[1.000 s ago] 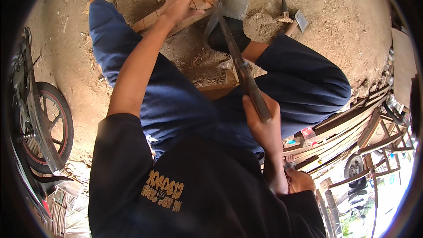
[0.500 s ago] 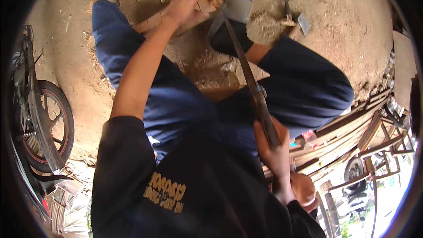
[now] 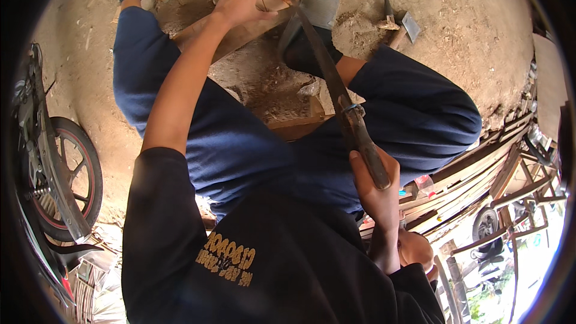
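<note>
My right hand (image 3: 379,189) is closed round the handle of a handsaw (image 3: 324,60). Its long dark blade slants forward and left, and the far end lies across a wooden board (image 3: 240,37) on the ground. My left hand (image 3: 243,5) presses on that board, left of the blade, fingers over the far side and thumb toward me. Just right of the blade, my foot in a grey slipper (image 3: 319,9) rests against the board's end. The exact line where the teeth meet the wood is too blurred to make out.
A chisel (image 3: 386,0) and a tool with a flat metal head (image 3: 411,27) lie on the dirt beyond my right knee. A motorcycle wheel (image 3: 75,168) stands at the left. Stacked planks (image 3: 462,186) lie at the right, with part of another person (image 3: 415,247) behind my right forearm.
The saw and my right hand have slid a little forward, away from me. My left hand stays on the board, slightly farther left in the picture; the view has shifted a little.
</note>
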Tool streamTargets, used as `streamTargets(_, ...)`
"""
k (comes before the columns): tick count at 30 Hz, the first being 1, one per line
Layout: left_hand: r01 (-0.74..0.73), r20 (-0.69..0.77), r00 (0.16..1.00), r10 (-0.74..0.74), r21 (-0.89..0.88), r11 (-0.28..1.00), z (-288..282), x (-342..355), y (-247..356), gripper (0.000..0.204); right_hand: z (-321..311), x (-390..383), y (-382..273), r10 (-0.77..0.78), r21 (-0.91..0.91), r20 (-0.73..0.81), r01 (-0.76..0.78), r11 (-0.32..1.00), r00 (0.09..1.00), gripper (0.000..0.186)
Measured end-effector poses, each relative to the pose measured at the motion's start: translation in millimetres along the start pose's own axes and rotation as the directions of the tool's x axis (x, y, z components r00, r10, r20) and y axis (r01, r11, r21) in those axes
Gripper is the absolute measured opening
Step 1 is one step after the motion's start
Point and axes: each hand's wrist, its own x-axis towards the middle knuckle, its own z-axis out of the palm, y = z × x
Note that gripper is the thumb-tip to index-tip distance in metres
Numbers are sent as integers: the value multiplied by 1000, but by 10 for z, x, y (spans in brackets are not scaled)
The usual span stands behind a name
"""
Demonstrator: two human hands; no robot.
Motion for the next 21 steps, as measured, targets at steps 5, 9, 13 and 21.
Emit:
streamTargets(5, -55, -277, 958, 73, 74, 996, 415, -58, -144, 70, 74, 60, -37, -24, -1, -7, 24, 1000, 1000, 18)
streamTargets(9, 98, -329, 942, -71, 67, 993, 486, -71, 70, 69, 103, 74, -30, -11, 9, -23, 12, 1000, 1000, 18)
streamTargets(13, 163, -250, 959, -132, 108, 981, 451, -34, 47, 74, 18, -108, -180, 50, -44, -19, -51, 998, 999, 19)
streamTargets(21, 174, -261, 955, -143, 101, 980, 466, -24, 64, 67, -140, -104, -419, 95, -53, 32, -93, 994, 995, 19)
